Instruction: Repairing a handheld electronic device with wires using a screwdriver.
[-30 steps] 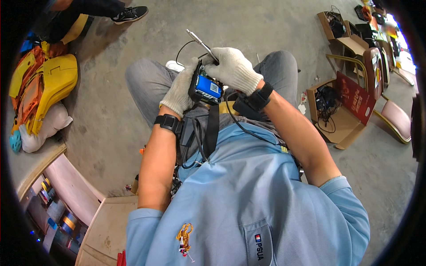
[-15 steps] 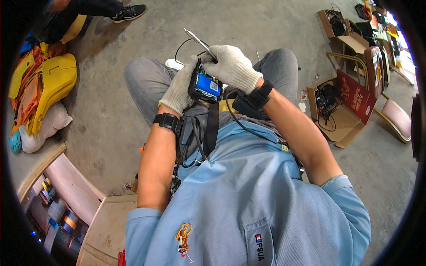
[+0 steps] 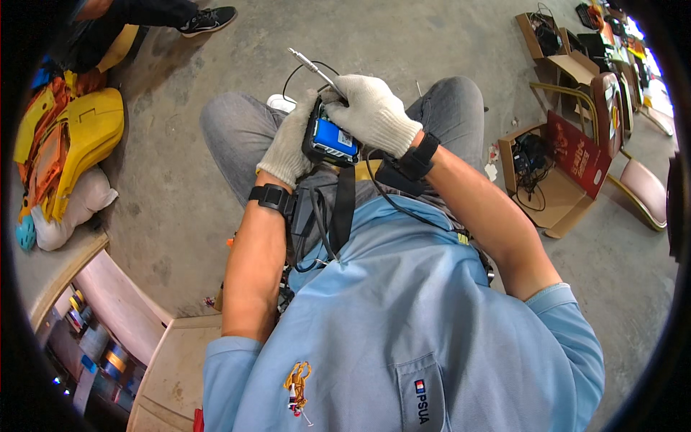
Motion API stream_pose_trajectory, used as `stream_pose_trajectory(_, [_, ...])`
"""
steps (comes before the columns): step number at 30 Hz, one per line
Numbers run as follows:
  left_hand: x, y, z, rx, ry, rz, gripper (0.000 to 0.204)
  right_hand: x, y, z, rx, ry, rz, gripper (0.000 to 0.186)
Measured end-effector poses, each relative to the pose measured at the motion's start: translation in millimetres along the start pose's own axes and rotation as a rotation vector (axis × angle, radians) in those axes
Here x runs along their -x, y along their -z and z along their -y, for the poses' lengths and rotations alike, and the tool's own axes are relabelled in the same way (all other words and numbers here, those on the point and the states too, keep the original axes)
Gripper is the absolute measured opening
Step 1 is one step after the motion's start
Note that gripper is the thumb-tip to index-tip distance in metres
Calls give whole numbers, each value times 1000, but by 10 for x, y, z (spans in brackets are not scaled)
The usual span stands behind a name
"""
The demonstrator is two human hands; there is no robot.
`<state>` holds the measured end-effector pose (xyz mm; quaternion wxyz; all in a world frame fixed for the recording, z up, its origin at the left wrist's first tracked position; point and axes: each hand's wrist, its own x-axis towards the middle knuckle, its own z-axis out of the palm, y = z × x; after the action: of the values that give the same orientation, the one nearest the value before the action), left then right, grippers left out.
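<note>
My left hand [image 3: 289, 146], in a whitish knit glove, grips a small black-cased electronic device [image 3: 314, 152] from its left side above my lap. The casing is open, showing a blue block [image 3: 334, 134] with a pale label and some circuitry at its far end. Also gloved, my right hand [image 3: 376, 114] is closed around a slim silver pen-shaped tool [image 3: 310, 65], whose exposed end points far and left. That hand's fingers lie over the far right part of the device and hide what they touch. A thin black cable [image 3: 286, 85] loops beyond the hands.
Yellow and orange plastic parts [image 3: 90, 129] are piled at left, near a person's shoe [image 3: 209, 21]. Cardboard boxes [image 3: 565, 216] with black cables and chairs [image 3: 643, 194] stand at right. Cables [image 3: 320, 227] hang at my waist; a wooden surface [image 3: 173, 374] lies lower left.
The silver tool and my right hand have shifted slightly left, and the fingers cover a bit more of the blue block. My left hand still grips the device, nearly in place.
</note>
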<state>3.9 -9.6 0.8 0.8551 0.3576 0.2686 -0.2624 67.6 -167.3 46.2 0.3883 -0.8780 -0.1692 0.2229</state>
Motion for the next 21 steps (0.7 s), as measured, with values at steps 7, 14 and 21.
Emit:
stream_pose_trajectory(7, [9,-14,-30,-30,-5,44,58,49,32,-72,-6,-13,6,26])
stream_pose_trajectory(14, [-61,44,25,11,0,37,56,14,98,-143,-101,-37,30,29])
stream_pose_trajectory(21, [-50,80,16,31,15,63,47,-22,108,-158,-79,-51,72,31])
